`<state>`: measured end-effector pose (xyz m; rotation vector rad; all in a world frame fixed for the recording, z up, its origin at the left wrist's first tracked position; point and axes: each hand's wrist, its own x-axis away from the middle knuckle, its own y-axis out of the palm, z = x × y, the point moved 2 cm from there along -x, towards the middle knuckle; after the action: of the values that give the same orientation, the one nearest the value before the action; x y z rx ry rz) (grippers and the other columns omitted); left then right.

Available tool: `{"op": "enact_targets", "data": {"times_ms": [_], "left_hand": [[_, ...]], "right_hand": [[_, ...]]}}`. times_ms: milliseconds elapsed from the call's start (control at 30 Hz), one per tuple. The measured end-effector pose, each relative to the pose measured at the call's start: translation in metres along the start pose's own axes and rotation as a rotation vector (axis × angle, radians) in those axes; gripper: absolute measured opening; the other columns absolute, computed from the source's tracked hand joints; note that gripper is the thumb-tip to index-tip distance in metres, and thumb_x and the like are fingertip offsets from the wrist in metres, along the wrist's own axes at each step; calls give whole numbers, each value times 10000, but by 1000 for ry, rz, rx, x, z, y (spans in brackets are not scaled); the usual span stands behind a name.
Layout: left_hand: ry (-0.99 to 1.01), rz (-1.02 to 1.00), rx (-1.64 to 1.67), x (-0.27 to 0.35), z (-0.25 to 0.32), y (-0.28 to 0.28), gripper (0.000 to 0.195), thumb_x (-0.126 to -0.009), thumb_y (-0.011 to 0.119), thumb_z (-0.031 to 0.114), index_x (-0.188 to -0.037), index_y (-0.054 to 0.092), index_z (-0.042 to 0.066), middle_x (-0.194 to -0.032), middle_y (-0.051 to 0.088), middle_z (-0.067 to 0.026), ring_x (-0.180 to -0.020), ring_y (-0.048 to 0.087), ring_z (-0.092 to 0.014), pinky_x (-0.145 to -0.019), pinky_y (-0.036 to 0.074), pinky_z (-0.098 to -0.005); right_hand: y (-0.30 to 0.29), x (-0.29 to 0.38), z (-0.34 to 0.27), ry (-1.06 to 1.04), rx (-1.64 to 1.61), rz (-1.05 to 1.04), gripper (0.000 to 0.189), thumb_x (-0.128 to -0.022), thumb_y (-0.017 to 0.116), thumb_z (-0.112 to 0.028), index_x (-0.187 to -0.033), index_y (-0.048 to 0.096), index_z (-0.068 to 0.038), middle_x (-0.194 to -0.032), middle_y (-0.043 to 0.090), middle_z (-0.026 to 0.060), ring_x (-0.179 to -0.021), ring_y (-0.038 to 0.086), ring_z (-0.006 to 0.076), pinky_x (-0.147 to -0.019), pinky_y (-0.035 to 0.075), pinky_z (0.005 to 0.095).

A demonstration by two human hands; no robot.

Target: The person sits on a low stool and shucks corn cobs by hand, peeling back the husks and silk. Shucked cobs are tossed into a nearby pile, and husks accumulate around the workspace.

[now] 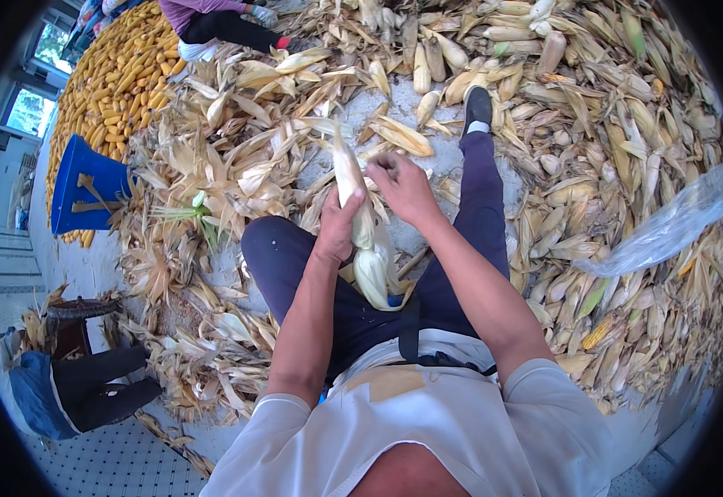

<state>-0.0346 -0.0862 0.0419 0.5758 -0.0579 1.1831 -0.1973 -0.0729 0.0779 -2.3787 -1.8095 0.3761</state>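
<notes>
An ear of corn [349,171], wrapped in pale husk and pointing away from me, is gripped around its lower part by my left hand [338,227]. Loose husk leaves [374,276] hang below the grip, over my lap. Just right of the ear is my right hand [402,189], with fingers and thumb curled near its side. Whether a husk strip is pinched between those fingertips cannot be made out. On the floor beyond the hands lies another husk-covered ear [403,135].
Unhusked corn [585,192] is heaped along the right, with a clear plastic sheet [659,230] over part. Stripped husks [212,155] cover the floor at left. A blue tub [85,186] stands before a pile of yellow cobs [109,93]. Another person [224,28] sits at the top left.
</notes>
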Motion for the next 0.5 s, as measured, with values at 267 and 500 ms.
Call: {"op": "enact_targets", "data": {"times_ms": [267, 500], "left_hand": [[186, -19, -432, 6, 9, 9, 570, -865, 756, 127, -1361, 498, 17, -1153, 630, -73, -991, 603, -136, -873, 511, -302], [435, 12, -637, 6, 4, 11, 623, -843, 784, 155, -1378, 497, 15, -1159, 646, -111, -1021, 618, -175, -909, 499, -331]], "right_hand": [[5, -25, -29, 25, -19, 133, 311, -846, 759, -259, -908, 651, 26, -806, 692, 149, -732, 671, 267, -727, 534, 373], [-2, -26, -23, -13, 39, 145, 281, -878, 717, -229, -957, 648, 31, -811, 685, 165, -731, 662, 280, -722, 528, 363]]}}
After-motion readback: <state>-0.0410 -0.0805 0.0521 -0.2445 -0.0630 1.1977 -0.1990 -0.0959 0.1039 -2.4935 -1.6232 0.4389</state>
